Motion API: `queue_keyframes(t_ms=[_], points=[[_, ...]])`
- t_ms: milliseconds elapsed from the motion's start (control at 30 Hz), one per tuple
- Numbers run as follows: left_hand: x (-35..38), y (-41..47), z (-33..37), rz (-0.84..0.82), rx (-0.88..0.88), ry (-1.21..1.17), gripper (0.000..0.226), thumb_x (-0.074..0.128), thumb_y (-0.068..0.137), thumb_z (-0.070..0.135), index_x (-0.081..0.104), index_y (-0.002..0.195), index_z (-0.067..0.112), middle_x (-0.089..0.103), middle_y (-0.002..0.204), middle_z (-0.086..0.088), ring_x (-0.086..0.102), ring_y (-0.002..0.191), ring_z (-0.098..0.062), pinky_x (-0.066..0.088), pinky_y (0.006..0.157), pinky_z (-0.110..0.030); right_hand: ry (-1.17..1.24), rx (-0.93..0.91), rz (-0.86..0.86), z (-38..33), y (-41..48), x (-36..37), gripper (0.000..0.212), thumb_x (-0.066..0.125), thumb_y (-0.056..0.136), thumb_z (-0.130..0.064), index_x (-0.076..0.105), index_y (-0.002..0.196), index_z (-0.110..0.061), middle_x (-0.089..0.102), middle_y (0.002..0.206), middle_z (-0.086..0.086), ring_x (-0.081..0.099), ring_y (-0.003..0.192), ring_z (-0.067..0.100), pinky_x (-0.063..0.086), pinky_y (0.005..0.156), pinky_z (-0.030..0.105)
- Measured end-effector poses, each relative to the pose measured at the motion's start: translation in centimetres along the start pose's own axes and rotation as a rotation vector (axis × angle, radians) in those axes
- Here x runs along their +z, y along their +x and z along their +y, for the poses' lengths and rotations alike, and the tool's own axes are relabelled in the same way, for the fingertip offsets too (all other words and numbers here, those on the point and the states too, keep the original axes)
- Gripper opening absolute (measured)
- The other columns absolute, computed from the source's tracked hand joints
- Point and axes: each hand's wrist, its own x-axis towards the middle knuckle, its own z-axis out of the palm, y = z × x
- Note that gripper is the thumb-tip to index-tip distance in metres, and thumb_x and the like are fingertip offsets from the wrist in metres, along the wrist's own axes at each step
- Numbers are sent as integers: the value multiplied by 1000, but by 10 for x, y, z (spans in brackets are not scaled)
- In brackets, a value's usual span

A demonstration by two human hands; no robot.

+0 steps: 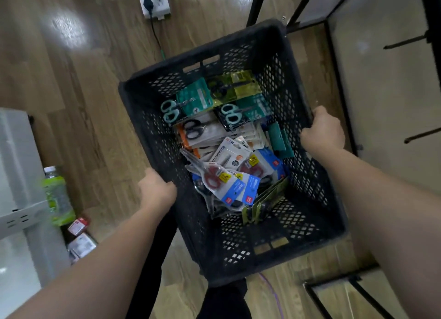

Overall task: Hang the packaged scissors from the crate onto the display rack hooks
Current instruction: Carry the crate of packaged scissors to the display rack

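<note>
A black perforated plastic crate fills the middle of the head view, held above the wooden floor. My left hand grips its left rim and my right hand grips its right rim. Inside lies a heap of packaged scissors: teal-handled pairs at the far end, a black-handled pair in the middle, red-handled pairs on blue and white cards nearer me. Black display rack hooks stick out from a pale panel on the right, with nothing hanging on them.
The rack's black metal frame stands along the right and its base bar lies near my feet. A power strip with a cable lies on the floor ahead. A green bottle and small boxes sit beside a grey shelf on the left.
</note>
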Motion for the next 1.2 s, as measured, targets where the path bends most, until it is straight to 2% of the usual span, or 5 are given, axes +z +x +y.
queue_keyframes(t_ms=[300, 467, 767, 967, 1200], points=[[39, -28, -9, -41, 20, 4, 27, 53, 89, 6, 45, 114, -2, 55, 117, -22, 52, 106, -37, 36, 74, -32, -31, -4, -10, 47, -11, -4, 30, 51, 88, -9, 47, 117, -3, 60, 103, 23, 57, 91, 38, 43, 70, 37], [61, -31, -12, -71, 44, 51, 24, 53, 90, 8, 43, 111, 0, 55, 114, -21, 42, 84, -23, 35, 71, -33, -56, 57, -27, 76, -17, 6, 32, 52, 88, -9, 46, 119, -2, 59, 106, 23, 57, 94, 38, 44, 70, 37], [88, -30, -21, -85, 152, 97, 27, 56, 91, 12, 45, 114, 4, 54, 105, -12, 47, 86, -23, 35, 70, -30, 23, 167, 37, 115, -12, 35, 34, 52, 84, -7, 49, 118, -4, 59, 108, 25, 58, 97, 41, 50, 78, 42], [68, -14, -18, -319, 162, 421, 37, 49, 95, 36, 50, 108, 1, 62, 107, -21, 60, 97, -37, 52, 82, -39, 166, 164, -130, 117, -13, 38, 48, 50, 89, -9, 41, 135, -13, 55, 122, 23, 54, 108, 38, 43, 82, 33], [-18, -18, 56, -193, 750, 951, 24, 38, 99, 27, 46, 90, 7, 62, 93, -16, 60, 82, -34, 43, 63, -34, 162, 281, -101, 85, -63, 28, 52, 57, 84, -8, 37, 132, 1, 45, 132, 24, 46, 119, 40, 42, 94, 41]])
